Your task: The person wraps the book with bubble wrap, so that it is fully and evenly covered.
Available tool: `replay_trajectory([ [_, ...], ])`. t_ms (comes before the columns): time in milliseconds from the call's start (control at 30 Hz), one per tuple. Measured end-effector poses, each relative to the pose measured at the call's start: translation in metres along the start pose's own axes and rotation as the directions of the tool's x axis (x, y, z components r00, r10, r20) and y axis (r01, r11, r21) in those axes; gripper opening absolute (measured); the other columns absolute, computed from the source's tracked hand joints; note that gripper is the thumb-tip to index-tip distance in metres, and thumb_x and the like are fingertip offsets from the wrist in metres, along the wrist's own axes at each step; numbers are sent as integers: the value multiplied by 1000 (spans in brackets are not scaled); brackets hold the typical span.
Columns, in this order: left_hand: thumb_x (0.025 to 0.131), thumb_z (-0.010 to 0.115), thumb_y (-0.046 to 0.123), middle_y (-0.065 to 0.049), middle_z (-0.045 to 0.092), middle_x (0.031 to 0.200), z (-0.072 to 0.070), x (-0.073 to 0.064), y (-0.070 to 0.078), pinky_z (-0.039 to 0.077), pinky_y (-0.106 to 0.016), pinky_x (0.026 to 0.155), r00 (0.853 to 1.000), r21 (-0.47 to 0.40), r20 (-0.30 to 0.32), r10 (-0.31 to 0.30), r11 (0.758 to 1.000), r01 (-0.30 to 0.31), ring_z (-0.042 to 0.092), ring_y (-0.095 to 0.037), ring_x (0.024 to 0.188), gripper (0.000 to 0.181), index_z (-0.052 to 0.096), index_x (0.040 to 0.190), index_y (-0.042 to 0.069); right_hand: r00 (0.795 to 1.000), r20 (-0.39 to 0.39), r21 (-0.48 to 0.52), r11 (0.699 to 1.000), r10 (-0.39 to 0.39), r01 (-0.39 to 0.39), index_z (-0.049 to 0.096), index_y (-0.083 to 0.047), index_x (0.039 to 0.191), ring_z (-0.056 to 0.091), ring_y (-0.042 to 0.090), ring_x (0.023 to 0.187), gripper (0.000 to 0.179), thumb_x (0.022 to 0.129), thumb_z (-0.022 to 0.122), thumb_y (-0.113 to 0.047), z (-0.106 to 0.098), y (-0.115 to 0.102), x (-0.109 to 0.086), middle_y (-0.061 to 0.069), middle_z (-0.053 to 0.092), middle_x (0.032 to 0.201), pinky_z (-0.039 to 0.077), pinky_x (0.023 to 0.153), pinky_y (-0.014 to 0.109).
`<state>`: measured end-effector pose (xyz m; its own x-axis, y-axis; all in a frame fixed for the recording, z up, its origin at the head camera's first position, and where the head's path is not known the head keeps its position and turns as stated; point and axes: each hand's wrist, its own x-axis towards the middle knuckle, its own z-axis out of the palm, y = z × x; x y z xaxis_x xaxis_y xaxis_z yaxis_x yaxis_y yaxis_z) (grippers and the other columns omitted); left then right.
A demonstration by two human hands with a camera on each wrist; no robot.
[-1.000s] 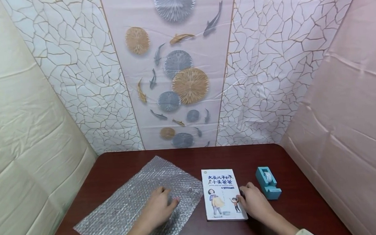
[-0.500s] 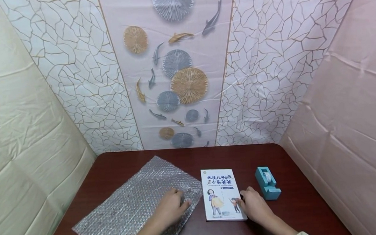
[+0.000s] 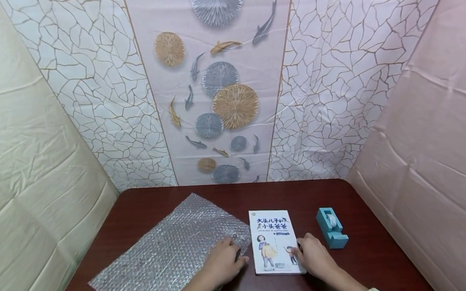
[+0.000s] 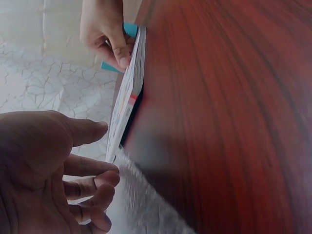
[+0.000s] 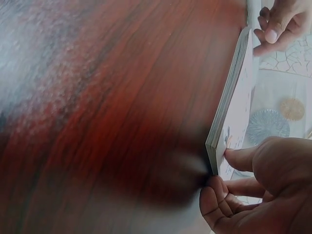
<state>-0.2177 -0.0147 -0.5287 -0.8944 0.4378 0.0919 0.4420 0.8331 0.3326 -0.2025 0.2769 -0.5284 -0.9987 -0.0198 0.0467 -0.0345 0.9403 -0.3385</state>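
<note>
A white paperback book (image 3: pixel 271 243) lies face up at the middle right of the table, its cover showing a drawn adult and child. My right hand (image 3: pixel 316 254) pinches its right edge, thumb on the cover and fingers at the side, as the right wrist view shows. Over the right part of a sheet of bubble wrap (image 3: pixel 163 246) is my left hand (image 3: pixel 222 261), fingers loosely bent and holding nothing. In the left wrist view that hand (image 4: pixel 44 165) hovers near the book's spine (image 4: pixel 126 122); whether a fingertip touches cannot be told.
A teal tape dispenser (image 3: pixel 334 238) with a roll of clear tape stands right of the book. The dark red wooden table (image 3: pixel 297 194) ends at patterned cloth (image 3: pixel 223 98) at the back, with padded-looking cloth at both sides.
My left hand has moved right across the bubble wrap, closer to the book. The right hand keeps its grip on the book's right edge; book, wrap and dispenser stay in place.
</note>
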Motion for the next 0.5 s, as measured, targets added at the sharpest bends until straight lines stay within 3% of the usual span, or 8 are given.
replay_trajectory([
  [267, 103, 72, 49, -8, 70, 118, 4, 4, 15, 61, -48, 89, 999, -23, 50, 11, 1000, -9, 67, -28, 110, 51, 81, 129, 6, 1000, 14, 6, 1000, -3, 3, 81, 6, 109, 48, 15, 72, 22, 98, 84, -13, 1, 1, 2, 5, 56, 81, 41, 59, 28],
  [500, 103, 71, 46, -5, 68, 112, 9, 4, 21, 60, -44, 91, 999, -29, 17, 51, 998, -51, 66, -26, 109, 46, 82, 124, 7, 1000, 25, 3, 1000, -2, 1, 81, 5, 108, 48, 14, 71, 20, 98, 83, -13, 0, 1, 2, 4, 54, 80, 40, 58, 27],
])
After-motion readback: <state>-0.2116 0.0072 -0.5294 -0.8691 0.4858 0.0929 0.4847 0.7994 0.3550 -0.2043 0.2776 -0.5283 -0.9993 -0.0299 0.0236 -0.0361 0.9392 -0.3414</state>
